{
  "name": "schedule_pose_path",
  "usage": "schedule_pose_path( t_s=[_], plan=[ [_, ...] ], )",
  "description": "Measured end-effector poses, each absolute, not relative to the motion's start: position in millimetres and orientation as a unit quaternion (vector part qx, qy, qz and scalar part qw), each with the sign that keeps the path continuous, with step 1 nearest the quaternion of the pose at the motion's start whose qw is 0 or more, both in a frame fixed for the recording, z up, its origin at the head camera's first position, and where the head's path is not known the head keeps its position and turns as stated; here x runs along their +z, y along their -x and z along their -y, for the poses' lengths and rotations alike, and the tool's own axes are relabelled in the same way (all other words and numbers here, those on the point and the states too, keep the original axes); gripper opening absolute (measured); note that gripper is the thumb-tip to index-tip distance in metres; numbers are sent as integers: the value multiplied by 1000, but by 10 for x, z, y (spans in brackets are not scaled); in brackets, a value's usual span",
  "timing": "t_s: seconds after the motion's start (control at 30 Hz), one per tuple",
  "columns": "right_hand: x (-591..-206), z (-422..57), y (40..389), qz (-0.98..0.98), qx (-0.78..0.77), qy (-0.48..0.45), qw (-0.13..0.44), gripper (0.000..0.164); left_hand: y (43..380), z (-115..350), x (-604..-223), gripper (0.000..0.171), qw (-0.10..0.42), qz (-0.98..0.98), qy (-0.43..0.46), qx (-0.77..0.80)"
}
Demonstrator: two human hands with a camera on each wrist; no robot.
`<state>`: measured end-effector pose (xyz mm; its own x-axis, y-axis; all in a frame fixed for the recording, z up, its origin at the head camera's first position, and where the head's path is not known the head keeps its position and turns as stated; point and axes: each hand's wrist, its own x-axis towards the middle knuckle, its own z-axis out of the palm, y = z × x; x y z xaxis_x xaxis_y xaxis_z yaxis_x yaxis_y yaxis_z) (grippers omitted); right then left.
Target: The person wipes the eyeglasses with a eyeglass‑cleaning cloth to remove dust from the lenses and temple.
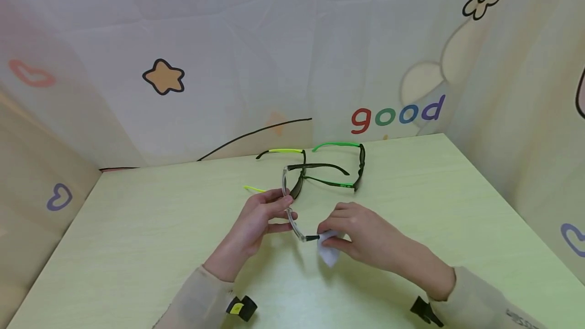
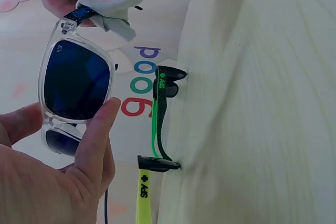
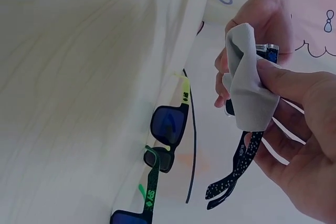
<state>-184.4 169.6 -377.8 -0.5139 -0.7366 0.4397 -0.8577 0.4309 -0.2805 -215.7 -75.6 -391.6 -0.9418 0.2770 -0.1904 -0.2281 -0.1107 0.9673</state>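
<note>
My left hand (image 1: 262, 215) holds a pair of clear-framed sunglasses (image 2: 76, 80) near the bridge, thumb on one side and fingers on the other. Their lenses are dark blue and the temples black with pale speckles. With my right hand (image 1: 365, 232) I pinch a light grey cloth (image 3: 247, 85) folded around one temple, close to the hinge. The speckled temple ends (image 3: 233, 179) stick out beyond the cloth in the right wrist view. Both hands are raised above the table, and the cloth hides part of the temple.
Behind my hands, sunglasses with yellow temples (image 1: 285, 151) and sunglasses with green temples (image 1: 335, 144) lie on the pale wood-grain table (image 1: 151, 232). A printed curtain (image 1: 256, 55) stands along the back edge and both sides.
</note>
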Motion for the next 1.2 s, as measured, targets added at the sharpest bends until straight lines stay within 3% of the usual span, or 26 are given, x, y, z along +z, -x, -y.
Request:
schedule_pose_path(
  t_s=[1.2],
  plan=[
    [-3791,-2089,1964,855,227,-444,144,28,2191,1050,-3873,48,190,-648,-35,737]
  ],
)
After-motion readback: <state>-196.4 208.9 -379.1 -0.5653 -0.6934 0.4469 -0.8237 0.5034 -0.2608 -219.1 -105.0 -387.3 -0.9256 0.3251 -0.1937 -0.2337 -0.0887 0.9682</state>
